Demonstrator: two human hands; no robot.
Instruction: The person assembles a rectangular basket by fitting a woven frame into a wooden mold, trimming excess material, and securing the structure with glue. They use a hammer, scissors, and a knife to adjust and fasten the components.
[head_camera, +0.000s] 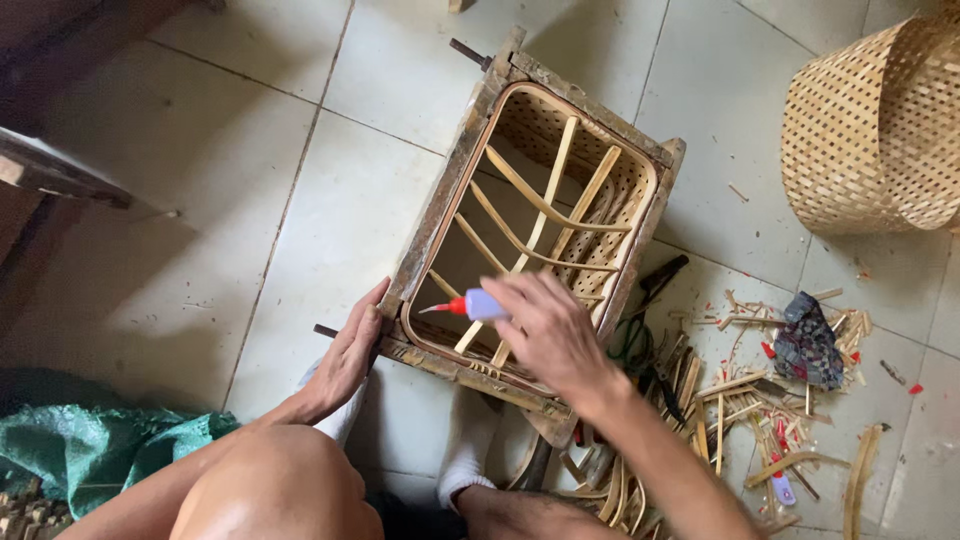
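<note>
From my feed everything hangs off the wooden frame (440, 205) sitting skewed on the tile floor (300, 230), so I'll place stuff against that. Going left to right: way left of the frame there's a crumpled green sack (90, 445), cut off at the bottom edge. At the frame's near-left corner my left hand (350, 350) is wrapped over the wood, fingers curled on the outer face, thumb on top, just gripping the frame itself. The frame is a worn, dark, rectangular mould with a woven basket (575, 170) seated inside it, pale bamboo ribs (530, 225) bowed and crossing over the open middle, a rounded rim strip hugging the inner edge. Over the near side my right hand (550, 335) comes in from the lower right, knuckles up, closed round a small glue tube (478, 305), pale body, red nozzle pointing left at the rim. The hand covers most of the tube, so I can't say how much is left in it. Right of the frame: bamboo scraps (760, 410) scattered around and a dark rag (808, 340). Far upper right, another woven basket piece (880, 125), cropped by the picture edge.
</note>
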